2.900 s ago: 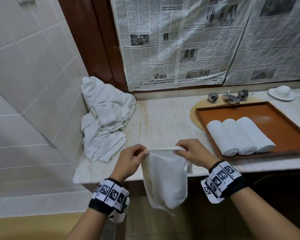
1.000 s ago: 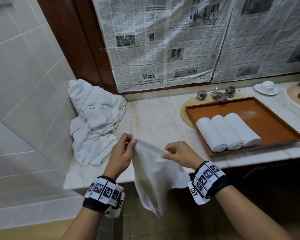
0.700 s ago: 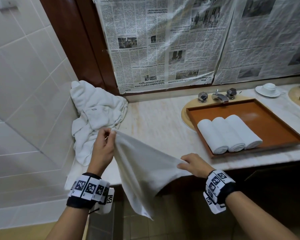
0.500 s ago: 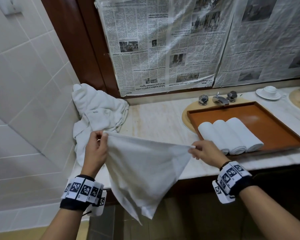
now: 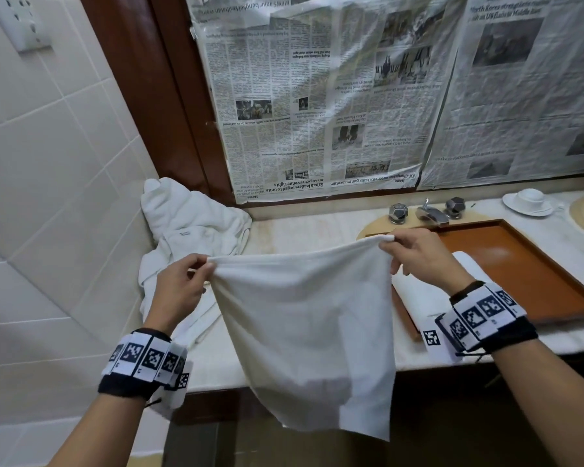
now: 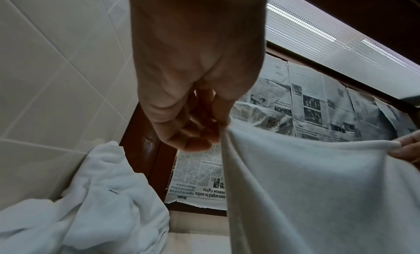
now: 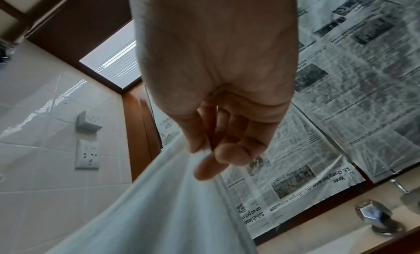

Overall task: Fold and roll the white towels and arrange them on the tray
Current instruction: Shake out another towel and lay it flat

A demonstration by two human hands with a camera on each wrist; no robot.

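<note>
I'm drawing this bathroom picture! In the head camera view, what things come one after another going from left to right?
Wall socket → pile of towels → left hand → held towel → right hand → tray → cup and saucer.

Evenly, softly lit from a grilled ceiling light (image 6: 336, 47) at two o'clock in the left wrist view; weak shadows only. Glare on the wall tiles (image 7: 45, 103) at nine o'clock. Bowed lines toward the edges, close-up hands soft and blurred.

White towel (image 5: 304, 318), orange-brown tray (image 5: 533, 281) (black-and-white checkered wristbands (image 5: 486, 315)).
</note>
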